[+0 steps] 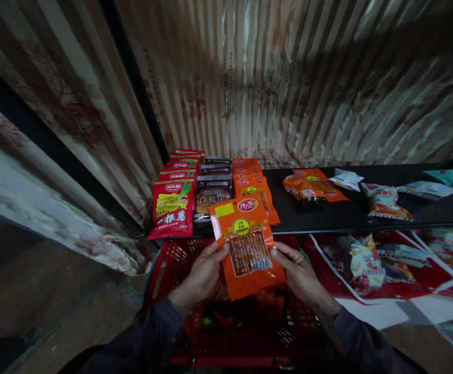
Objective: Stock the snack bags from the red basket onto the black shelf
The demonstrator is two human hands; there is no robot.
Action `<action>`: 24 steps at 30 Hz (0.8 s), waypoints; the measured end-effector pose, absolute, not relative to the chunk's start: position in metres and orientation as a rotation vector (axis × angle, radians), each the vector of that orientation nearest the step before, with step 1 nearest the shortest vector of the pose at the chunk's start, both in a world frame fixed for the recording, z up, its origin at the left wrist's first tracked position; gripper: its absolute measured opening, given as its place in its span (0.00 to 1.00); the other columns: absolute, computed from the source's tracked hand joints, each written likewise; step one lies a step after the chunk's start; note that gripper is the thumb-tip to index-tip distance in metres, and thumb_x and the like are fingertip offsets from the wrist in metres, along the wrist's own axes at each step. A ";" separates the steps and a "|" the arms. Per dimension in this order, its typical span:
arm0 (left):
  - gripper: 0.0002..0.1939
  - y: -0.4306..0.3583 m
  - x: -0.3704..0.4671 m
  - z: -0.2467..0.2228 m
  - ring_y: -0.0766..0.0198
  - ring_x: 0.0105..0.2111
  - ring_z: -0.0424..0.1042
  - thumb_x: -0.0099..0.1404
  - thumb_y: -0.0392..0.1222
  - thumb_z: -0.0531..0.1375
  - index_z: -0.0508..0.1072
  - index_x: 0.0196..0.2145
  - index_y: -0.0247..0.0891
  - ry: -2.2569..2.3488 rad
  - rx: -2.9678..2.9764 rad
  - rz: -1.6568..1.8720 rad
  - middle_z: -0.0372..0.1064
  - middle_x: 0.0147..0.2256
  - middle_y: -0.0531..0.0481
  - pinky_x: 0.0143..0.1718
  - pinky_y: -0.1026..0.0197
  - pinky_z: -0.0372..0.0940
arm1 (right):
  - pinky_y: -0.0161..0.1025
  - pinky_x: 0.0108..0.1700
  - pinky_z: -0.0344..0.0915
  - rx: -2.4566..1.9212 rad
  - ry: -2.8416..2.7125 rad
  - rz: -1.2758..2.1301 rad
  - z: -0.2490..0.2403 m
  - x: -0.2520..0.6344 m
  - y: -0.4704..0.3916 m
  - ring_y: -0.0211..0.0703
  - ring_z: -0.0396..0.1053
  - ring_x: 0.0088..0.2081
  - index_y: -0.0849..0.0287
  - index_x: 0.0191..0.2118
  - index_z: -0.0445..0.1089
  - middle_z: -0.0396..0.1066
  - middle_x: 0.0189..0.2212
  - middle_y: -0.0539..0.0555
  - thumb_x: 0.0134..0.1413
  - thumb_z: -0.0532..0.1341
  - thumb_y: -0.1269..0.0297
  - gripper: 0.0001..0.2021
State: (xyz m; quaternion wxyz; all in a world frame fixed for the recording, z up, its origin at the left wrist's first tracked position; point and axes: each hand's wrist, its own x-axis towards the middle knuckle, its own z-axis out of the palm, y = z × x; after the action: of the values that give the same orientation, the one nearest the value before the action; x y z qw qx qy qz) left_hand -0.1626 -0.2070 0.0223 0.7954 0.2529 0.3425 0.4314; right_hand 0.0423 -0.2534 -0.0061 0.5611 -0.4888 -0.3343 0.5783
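An orange snack packet (250,254) with a clear window showing brown sticks is held up between both hands. My left hand (204,270) pinches its left edge with the thumb in front. On the opposite edge my right hand (300,270) grips it the same way. The packet hangs tilted above a red plastic basket (160,280), in which more orange packets lie in shadow. Just behind it on the black shelf stands a row of similar orange packets (266,187). Left of that row are dark potato-chip packets (213,195) and red snack packets (174,205).
Orange packets (315,184) lie loose on the black shelf (328,215), with several small white and red packets (385,201) further right. A red bag with white edging (367,298) holds packets below. A dark upright post (133,67) and striped curtain (273,78) stand behind.
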 end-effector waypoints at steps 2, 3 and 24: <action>0.20 -0.204 -0.164 0.024 0.51 0.50 0.74 0.50 0.40 0.74 0.79 0.41 0.36 0.737 0.527 0.949 0.79 0.42 0.45 0.58 0.49 0.62 | 0.42 0.40 0.71 -1.151 -0.819 1.400 -0.004 0.041 -0.255 0.47 0.76 0.36 0.54 0.42 0.79 0.80 0.36 0.53 0.45 0.72 0.51 0.19; 0.20 -0.204 -0.164 0.024 0.51 0.50 0.74 0.50 0.40 0.73 0.79 0.41 0.36 0.736 0.525 0.951 0.79 0.42 0.45 0.58 0.49 0.62 | 0.42 0.40 0.71 -1.150 -0.822 1.414 -0.003 0.040 -0.255 0.47 0.75 0.35 0.54 0.42 0.79 0.80 0.36 0.53 0.45 0.72 0.50 0.19; 0.24 -0.211 -0.165 0.026 0.50 0.52 0.72 0.51 0.36 0.72 0.77 0.47 0.37 0.636 0.717 0.793 0.77 0.48 0.43 0.56 0.51 0.63 | 0.45 0.42 0.70 -1.144 -0.656 1.324 0.005 0.037 -0.248 0.50 0.76 0.36 0.53 0.37 0.81 0.81 0.33 0.53 0.37 0.75 0.52 0.19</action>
State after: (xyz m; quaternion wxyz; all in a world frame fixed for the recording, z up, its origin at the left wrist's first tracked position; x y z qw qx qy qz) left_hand -0.1650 -0.2108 0.0255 0.8128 0.3357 0.2980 0.3713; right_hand 0.0371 -0.2476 0.0053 0.5941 -0.4923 -0.2825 0.5699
